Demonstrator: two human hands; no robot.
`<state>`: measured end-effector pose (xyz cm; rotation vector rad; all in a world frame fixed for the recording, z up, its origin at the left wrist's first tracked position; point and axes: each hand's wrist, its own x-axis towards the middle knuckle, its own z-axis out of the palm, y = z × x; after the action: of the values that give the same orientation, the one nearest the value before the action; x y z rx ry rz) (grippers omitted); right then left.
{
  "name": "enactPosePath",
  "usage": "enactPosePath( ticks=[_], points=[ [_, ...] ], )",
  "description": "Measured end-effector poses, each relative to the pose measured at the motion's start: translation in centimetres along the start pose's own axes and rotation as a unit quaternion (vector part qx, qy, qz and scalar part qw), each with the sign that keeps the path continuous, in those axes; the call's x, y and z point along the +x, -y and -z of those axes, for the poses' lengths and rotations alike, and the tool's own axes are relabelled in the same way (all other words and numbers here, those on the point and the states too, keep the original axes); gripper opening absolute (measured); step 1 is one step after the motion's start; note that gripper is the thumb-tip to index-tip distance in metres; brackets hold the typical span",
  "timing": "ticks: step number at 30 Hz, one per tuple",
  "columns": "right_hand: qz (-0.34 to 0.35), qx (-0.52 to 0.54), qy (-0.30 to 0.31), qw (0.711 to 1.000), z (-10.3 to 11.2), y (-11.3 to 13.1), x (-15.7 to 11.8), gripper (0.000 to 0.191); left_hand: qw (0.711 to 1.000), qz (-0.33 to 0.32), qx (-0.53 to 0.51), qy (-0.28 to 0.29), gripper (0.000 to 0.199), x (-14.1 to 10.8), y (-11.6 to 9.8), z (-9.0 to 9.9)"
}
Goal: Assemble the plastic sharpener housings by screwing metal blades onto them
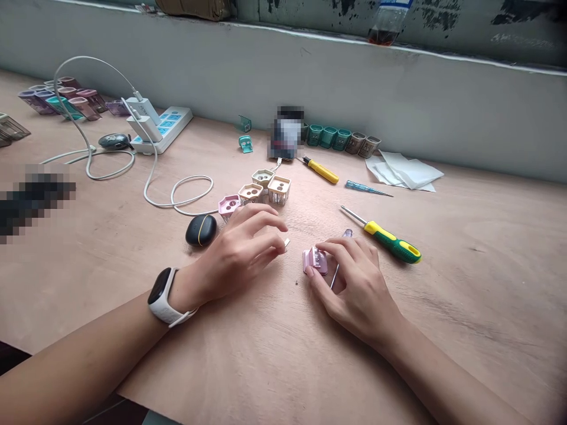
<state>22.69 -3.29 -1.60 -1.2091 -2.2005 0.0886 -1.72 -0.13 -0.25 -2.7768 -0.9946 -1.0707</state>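
Your right hand [361, 286] grips the glossy pink plastic part [319, 263] between thumb and fingers, just above the wood-grained desk [266, 366], while a thin metal shaft [335, 275] with a clear, purplish handle [348, 233] runs beneath that hand. Your left hand [241, 248] is loosely curled, a small flat pale piece [287, 242] at its fingertips; whether you pinch it, I cannot tell. A tiny metal screw [296, 282] lies near side, left of the pink part. Angular, clear-walled sharpeners [279, 188] sit beyond your left hand; a ridged green-and-yellow screwdriver [394, 242] lies to the far right of your right hand.
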Motion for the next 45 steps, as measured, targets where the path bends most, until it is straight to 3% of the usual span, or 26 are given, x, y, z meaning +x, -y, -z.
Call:
enactPosePath(
  ticks=[4,8,12,16,21,33,45],
  points=[
    [0.007,0.012,-0.008,1.000,0.2,0.2,0.0,0.024,0.998,-0.044,-0.040,-0.036,0.020,-0.1,-0.4,0.1],
    [0.018,0.012,-0.019,1.000,0.2,0.3,0.0,0.022,0.996,-0.051,-0.063,-0.033,0.020,0.0,-0.6,0.2],
    [0.015,0.006,-0.028,0.999,0.1,0.2,0.0,0.019,0.999,-0.020,-0.033,0.033,0.012,0.2,-0.8,0.4],
    [0.021,0.010,-0.037,0.999,0.1,0.2,0.0,0.019,0.992,-0.003,0.016,0.122,0.024,0.4,-1.5,0.2],
    [0.020,0.009,-0.037,0.999,0.0,0.2,0.0,0.017,0.986,0.035,-0.025,0.162,0.022,0.3,-2.0,-0.4],
    [0.024,0.014,-0.034,0.999,0.1,0.2,0.1,0.018,0.977,0.073,-0.100,0.172,0.012,0.1,-1.6,-0.9],
    [0.023,0.011,-0.029,0.999,0.2,0.3,0.1,0.018,0.973,0.098,-0.150,0.146,0.003,0.0,-1.6,-0.8]
  ],
)
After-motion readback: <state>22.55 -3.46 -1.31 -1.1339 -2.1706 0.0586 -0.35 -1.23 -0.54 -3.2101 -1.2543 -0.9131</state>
